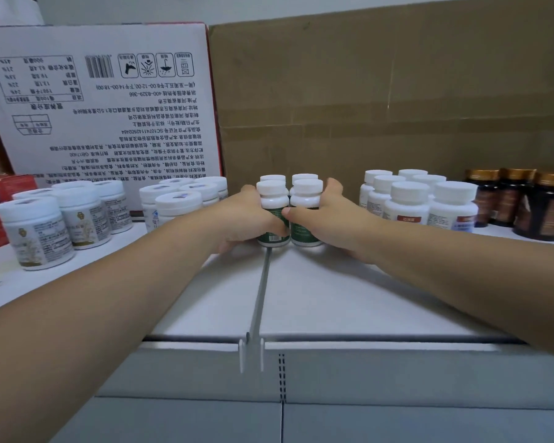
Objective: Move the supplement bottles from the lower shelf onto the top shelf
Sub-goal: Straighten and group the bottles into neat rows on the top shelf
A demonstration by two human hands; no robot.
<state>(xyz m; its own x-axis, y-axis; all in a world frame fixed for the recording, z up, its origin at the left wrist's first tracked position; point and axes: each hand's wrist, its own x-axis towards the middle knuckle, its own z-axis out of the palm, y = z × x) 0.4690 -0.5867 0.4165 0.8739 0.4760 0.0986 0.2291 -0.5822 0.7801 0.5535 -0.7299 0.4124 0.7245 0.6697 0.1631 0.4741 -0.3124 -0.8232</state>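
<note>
The left hand (pixel 248 215) and right hand (pixel 328 212) are curled round a cluster of four green-labelled bottles (pixel 274 203), which is stood on the top shelf (pixel 333 282). Should the hands be drawn away unevenly, one could be toppled against the white bottles (pixel 406 199) nearby.

My left hand (pixel 247 215) and right hand (pixel 331 212) clasp four upright, white-capped green-labelled bottles (pixel 304 203) between them on the white shelf (pixel 333 298). Gold-printed white bottles (pixel 84 215) stand to the left before a printed carton (pixel 109 107). Red-tagged white bottles (pixel 429 203) and dark amber jars (pixel 541 209) stand to the right.
</note>
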